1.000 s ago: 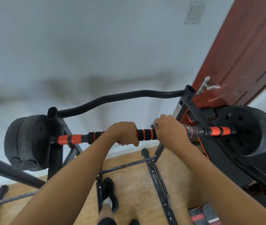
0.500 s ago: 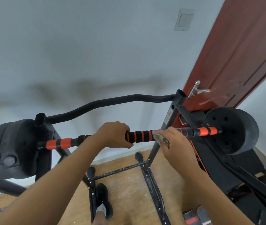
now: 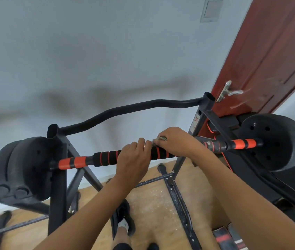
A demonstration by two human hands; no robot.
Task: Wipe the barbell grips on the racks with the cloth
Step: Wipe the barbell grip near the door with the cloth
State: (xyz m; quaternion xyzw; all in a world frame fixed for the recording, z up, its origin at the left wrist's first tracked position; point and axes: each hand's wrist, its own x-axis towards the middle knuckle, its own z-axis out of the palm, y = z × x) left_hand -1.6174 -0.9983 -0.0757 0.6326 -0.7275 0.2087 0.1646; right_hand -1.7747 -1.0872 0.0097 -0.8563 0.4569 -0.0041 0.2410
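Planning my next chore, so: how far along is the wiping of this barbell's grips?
Done: nothing shows it; wiped foam looks no different from unwiped. In hand: the right hand holds the cloth against the foam grip right of centre, while the left hand grips it alongside. Left: likely the stretch toward the orange sleeve on the left.

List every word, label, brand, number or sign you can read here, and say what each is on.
No text can be read as words.
Rack sticker: a red X-like mark; the print beneath is too blurred to read.
Floor boxes: red and white bands; any print is too blurred to read.
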